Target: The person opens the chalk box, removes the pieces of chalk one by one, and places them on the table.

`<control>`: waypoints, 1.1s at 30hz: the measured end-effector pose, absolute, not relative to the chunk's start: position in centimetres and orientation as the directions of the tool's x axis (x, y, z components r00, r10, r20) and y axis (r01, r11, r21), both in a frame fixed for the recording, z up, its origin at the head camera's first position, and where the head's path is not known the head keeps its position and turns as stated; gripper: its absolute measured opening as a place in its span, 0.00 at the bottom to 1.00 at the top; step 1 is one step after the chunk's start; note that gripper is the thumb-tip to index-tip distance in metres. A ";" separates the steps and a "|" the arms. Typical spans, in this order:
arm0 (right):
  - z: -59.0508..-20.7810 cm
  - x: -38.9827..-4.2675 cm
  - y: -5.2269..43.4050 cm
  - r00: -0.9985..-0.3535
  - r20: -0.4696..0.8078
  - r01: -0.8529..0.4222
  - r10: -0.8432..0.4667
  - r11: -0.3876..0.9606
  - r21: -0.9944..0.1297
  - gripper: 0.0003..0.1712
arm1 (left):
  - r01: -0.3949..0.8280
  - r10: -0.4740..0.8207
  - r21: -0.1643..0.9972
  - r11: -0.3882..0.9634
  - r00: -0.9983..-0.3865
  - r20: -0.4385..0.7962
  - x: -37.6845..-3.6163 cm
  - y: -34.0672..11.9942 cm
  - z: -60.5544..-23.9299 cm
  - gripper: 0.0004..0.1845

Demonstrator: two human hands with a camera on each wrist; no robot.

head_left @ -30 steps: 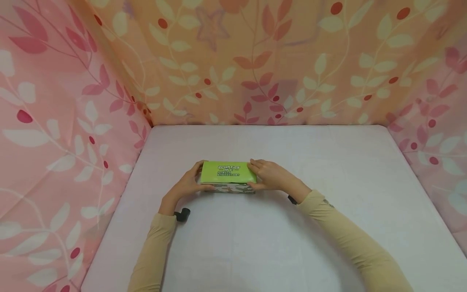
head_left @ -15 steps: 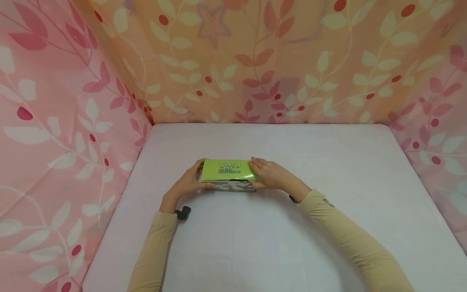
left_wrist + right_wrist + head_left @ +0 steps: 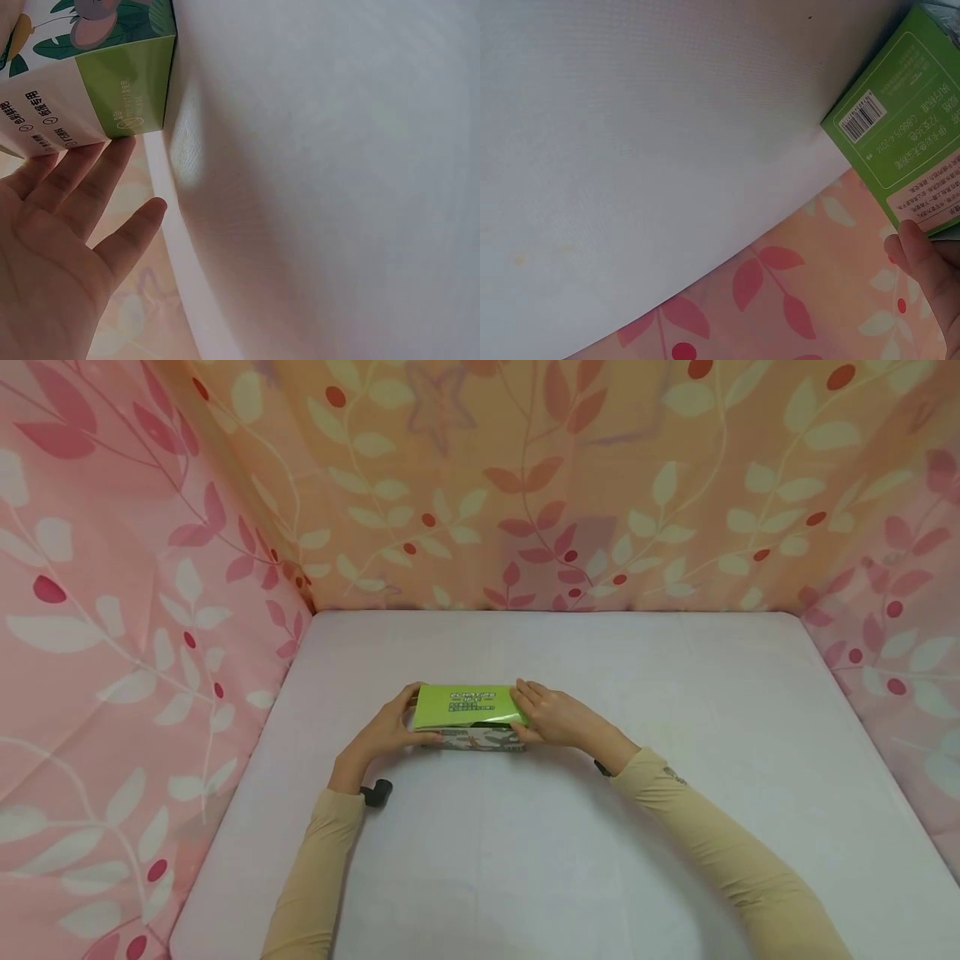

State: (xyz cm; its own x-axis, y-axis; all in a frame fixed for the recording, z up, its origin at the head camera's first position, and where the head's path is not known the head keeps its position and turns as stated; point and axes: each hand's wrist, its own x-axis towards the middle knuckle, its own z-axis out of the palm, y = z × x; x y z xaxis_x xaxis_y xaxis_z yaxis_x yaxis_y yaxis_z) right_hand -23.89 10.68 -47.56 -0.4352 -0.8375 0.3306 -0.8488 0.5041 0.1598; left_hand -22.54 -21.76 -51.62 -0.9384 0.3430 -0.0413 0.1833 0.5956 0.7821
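A cardboard box (image 3: 467, 706) with a bright green lettered lid and a leaf-patterned front lies on the white table. My left hand (image 3: 390, 722) holds its left end, thumb on the front and fingers at the end and back. In the left wrist view, the fingertips of the left hand (image 3: 56, 232) touch the box's end face, with the little finger apart. My right hand (image 3: 555, 717) grips the right end, fingers on the lid and thumb at the front edge. There the lid stands slightly raised over a dark gap. The right wrist view shows a green end with a barcode (image 3: 863, 117).
White cloth covers the table (image 3: 480, 843). A floral curtain (image 3: 450, 485) hangs behind it, with pink floral cloth (image 3: 112, 693) at the left side. A small black device (image 3: 377, 793) sits on the left wrist.
The lid's front edge near the right thumb has lifted a little, and the dark gap under it has grown. Both hands keep their places on the box.
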 end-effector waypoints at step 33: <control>-46.7 -24.7 10.9 -0.873 0.257 -0.476 -0.415 0.607 -0.636 0.31 | 0.085 0.328 0.806 0.586 -0.934 -0.139 -22.1 -21.7 -51.4 0.60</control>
